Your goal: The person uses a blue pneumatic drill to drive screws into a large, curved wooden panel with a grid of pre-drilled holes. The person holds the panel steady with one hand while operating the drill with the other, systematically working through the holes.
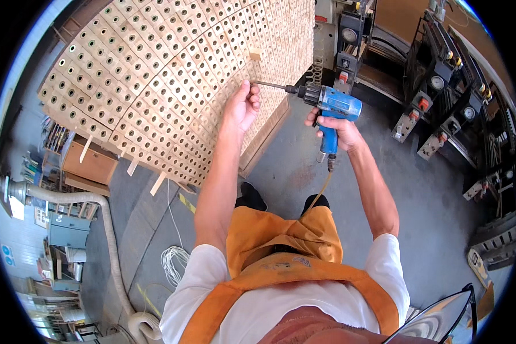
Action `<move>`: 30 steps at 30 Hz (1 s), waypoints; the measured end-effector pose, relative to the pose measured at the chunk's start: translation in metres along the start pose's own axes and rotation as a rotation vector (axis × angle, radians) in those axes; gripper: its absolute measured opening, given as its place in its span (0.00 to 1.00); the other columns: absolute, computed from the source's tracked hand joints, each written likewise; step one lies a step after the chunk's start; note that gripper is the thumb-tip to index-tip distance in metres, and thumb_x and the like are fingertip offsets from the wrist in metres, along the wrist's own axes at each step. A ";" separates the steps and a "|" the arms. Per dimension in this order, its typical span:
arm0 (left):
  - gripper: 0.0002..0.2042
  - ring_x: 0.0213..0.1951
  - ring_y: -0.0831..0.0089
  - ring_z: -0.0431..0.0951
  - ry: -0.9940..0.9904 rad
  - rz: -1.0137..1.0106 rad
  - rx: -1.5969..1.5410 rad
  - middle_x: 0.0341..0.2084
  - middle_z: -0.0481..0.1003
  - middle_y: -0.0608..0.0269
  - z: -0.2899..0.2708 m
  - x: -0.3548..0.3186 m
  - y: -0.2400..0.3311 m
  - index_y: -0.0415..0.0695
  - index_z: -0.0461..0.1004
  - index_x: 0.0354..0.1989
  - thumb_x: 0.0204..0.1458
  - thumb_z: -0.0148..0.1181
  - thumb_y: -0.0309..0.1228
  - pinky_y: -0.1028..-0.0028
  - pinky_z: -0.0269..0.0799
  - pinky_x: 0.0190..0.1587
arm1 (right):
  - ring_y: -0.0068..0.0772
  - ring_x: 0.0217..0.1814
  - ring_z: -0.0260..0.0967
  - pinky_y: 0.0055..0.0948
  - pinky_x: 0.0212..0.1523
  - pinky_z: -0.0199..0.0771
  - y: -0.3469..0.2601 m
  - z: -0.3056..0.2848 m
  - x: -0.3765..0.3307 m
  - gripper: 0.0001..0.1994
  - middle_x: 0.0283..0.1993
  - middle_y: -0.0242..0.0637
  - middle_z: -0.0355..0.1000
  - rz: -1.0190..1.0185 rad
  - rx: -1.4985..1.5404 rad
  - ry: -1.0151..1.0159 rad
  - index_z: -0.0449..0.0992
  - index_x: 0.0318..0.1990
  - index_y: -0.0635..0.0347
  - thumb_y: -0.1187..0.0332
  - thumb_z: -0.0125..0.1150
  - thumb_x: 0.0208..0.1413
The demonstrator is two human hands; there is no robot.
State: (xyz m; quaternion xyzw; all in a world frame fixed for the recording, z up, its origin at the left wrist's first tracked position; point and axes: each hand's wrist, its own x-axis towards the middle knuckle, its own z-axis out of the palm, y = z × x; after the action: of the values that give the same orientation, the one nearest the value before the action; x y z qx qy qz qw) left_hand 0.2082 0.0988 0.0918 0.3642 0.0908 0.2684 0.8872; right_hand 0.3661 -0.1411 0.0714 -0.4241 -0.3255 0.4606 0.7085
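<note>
My right hand [337,129] grips the handle of a blue pneumatic drill [332,105] with a hose hanging from its base. Its long bit [269,85] points left toward a large stack of drilled wooden blocks [166,74]. My left hand [243,105] is closed at the tip of the bit, next to the edge of the stack. What the fingers pinch is hidden. A small loose wooden block [255,54] sticks out of the stack just above.
Dark machines with gauges and red knobs [436,86] line the right side. A grey flexible duct [97,229] and a coil of white cable [175,264] lie on the concrete floor at left. Thin wooden slats [157,183] poke out below the stack.
</note>
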 end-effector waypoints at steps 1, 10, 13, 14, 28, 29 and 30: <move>0.11 0.24 0.79 0.71 0.033 0.012 0.070 0.27 0.73 0.65 0.000 0.002 0.002 0.40 0.72 0.38 0.62 0.52 0.36 0.81 0.71 0.26 | 0.37 0.50 0.74 0.24 0.34 0.77 0.001 -0.003 0.000 0.17 0.44 0.41 0.75 0.011 0.019 -0.015 0.72 0.48 0.62 0.73 0.64 0.50; 0.10 0.27 0.79 0.74 0.097 -0.177 0.680 0.28 0.74 0.63 0.015 0.006 0.017 0.36 0.72 0.41 0.62 0.50 0.32 0.77 0.76 0.30 | 0.33 0.48 0.73 0.23 0.34 0.75 0.005 -0.007 -0.007 0.17 0.42 0.40 0.75 0.028 -0.165 0.033 0.72 0.47 0.63 0.69 0.64 0.49; 0.10 0.27 0.78 0.74 0.115 -0.256 0.626 0.26 0.74 0.64 0.013 0.016 0.016 0.37 0.72 0.41 0.63 0.49 0.32 0.78 0.76 0.30 | 0.32 0.48 0.73 0.25 0.36 0.74 0.009 -0.005 -0.011 0.16 0.42 0.39 0.75 0.020 -0.152 0.079 0.72 0.47 0.62 0.69 0.64 0.50; 0.10 0.27 0.78 0.74 0.101 -0.230 0.558 0.25 0.73 0.65 0.010 0.021 0.016 0.37 0.72 0.41 0.63 0.49 0.32 0.78 0.76 0.31 | 0.32 0.48 0.73 0.26 0.37 0.74 0.011 -0.001 -0.009 0.16 0.42 0.39 0.75 0.016 -0.139 0.096 0.73 0.47 0.62 0.69 0.64 0.50; 0.08 0.28 0.76 0.72 0.296 0.124 0.212 0.26 0.71 0.68 0.022 0.059 -0.009 0.42 0.73 0.40 0.61 0.52 0.34 0.76 0.74 0.31 | 0.37 0.49 0.74 0.27 0.35 0.75 0.023 0.026 0.052 0.13 0.43 0.40 0.75 -0.104 0.045 0.147 0.72 0.46 0.63 0.71 0.60 0.54; 0.08 0.28 0.77 0.72 0.344 0.161 0.259 0.26 0.71 0.69 0.024 0.061 -0.010 0.43 0.73 0.40 0.61 0.52 0.34 0.76 0.74 0.31 | 0.37 0.49 0.74 0.27 0.35 0.75 0.026 0.026 0.053 0.12 0.43 0.40 0.75 -0.109 0.054 0.139 0.72 0.46 0.63 0.71 0.60 0.54; 0.08 0.27 0.77 0.72 0.391 0.199 0.305 0.27 0.71 0.69 0.025 0.062 -0.011 0.43 0.73 0.39 0.61 0.52 0.34 0.75 0.74 0.31 | 0.38 0.49 0.74 0.27 0.35 0.75 0.028 0.026 0.054 0.12 0.43 0.40 0.75 -0.115 0.062 0.131 0.72 0.46 0.63 0.71 0.60 0.54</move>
State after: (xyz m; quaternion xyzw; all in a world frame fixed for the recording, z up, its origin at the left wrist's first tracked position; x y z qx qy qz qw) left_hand 0.2738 0.1109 0.1042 0.4420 0.2637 0.4027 0.7570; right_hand 0.3529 -0.0770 0.0612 -0.4117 -0.2880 0.4005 0.7663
